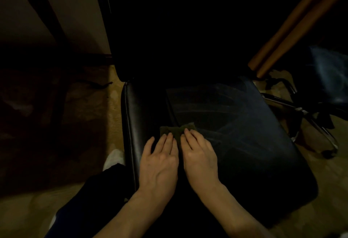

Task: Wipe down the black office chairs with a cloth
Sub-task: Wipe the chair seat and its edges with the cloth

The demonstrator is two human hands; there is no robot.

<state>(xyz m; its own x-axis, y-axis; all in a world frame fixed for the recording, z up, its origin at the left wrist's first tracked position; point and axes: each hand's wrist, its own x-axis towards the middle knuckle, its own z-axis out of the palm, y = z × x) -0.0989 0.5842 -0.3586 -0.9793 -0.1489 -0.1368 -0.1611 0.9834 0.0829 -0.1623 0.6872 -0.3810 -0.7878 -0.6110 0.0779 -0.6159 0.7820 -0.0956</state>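
A dim room with a pale floor [24,209] is seen at left; a dark cloth [177,131] is pressed flat on the black chair seat [244,134] by the left hand [160,162] and right hand [200,157], fingers straight. A second chair [327,79] is glimpsed at right under a wooden edge [293,22]

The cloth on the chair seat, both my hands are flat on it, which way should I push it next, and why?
Probably push the cloth forward and to the right. Both the left hand and the right hand press it flat near the seat's front left, while pale dusty streaks show across the middle and right side, so that area looks uncleaned.
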